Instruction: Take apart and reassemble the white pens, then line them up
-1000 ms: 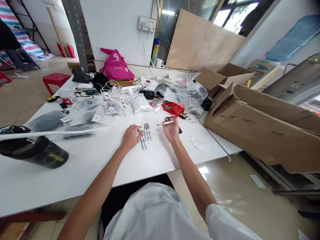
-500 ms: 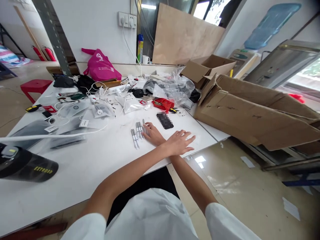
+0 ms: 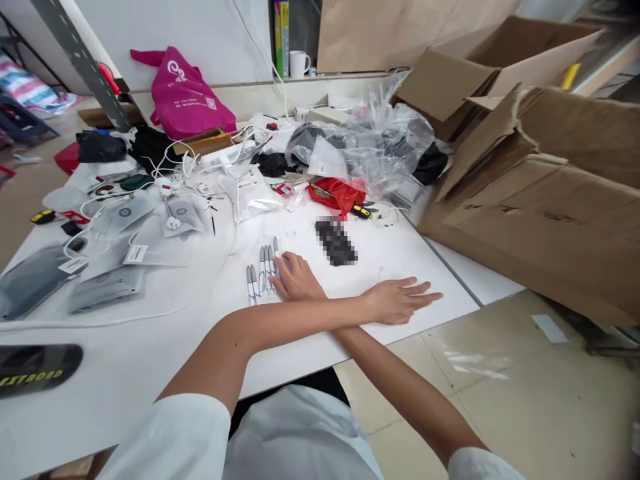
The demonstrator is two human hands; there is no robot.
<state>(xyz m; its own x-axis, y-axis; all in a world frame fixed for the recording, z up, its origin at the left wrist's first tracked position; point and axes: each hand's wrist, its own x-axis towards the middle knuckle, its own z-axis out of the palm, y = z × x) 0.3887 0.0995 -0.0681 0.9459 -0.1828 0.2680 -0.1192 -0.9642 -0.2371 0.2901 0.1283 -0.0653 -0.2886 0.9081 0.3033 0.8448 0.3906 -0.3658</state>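
Observation:
My forearms cross over the white table, the left one on top. My left hand [image 3: 403,301] is out to the right, palm down, fingers spread, and holds nothing. My right hand [image 3: 299,277] rests further left beside a short row of grey-and-white marker pens [image 3: 253,283]. Its thumb and fingers are apart and lie against the rightmost pen [image 3: 275,247], whose lower part they partly cover. The pens lie side by side, tips away from me, in small groups. A dark pixelated phone-like slab [image 3: 336,241] lies beyond my hands.
Behind are a magenta bag [image 3: 187,100], clear plastic wrap [image 3: 380,137], a red bag [image 3: 340,195] and white cables. Packed pouches [image 3: 107,288] and a black bottle [image 3: 43,367] are at left. A large cardboard box [image 3: 545,220] stands at right, past the table edge.
My left hand has moved to the right, further from my right hand, and its fingers now point rightward. The view has tilted down and come closer. The pens keep their arrangement.

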